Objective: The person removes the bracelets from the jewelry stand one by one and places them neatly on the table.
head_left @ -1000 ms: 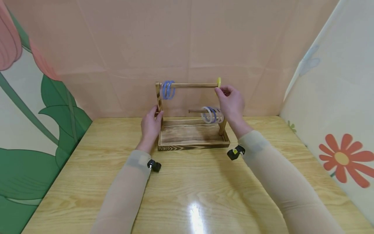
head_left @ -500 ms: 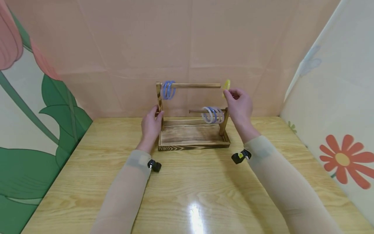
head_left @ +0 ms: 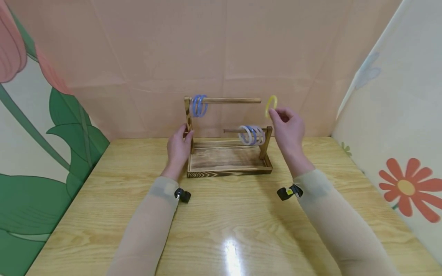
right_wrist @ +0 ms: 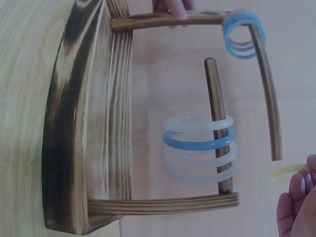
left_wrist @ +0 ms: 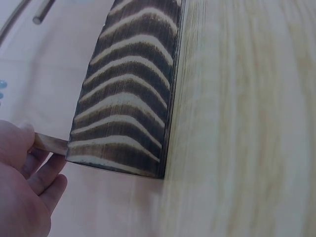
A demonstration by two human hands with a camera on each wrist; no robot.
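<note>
A dark wooden rack [head_left: 228, 159] stands at the back of the table. Its upper rod [head_left: 228, 101] carries blue rings [head_left: 198, 105] at the left end. White and blue rings [head_left: 251, 135] hang on the shorter lower rod. My right hand [head_left: 276, 114] pinches a yellow ring [head_left: 271, 105] in the air, just past the upper rod's free right end. In the right wrist view the yellow ring [right_wrist: 289, 173] shows blurred beside my fingertips [right_wrist: 296, 197], clear of the rod's tip. My left hand [head_left: 184, 134] grips the rack's left post [left_wrist: 49, 143].
The light wooden table [head_left: 221, 214] reaches from the rack to the near edge. A pink backdrop hangs close behind the rack, and printed flower panels close in the left and right sides. Each wrist carries a small black camera mount [head_left: 289, 192].
My right hand has drawn the yellow ring off the right end of the upper rod and carried it a little to the right. The left hand and rack have stayed put.
</note>
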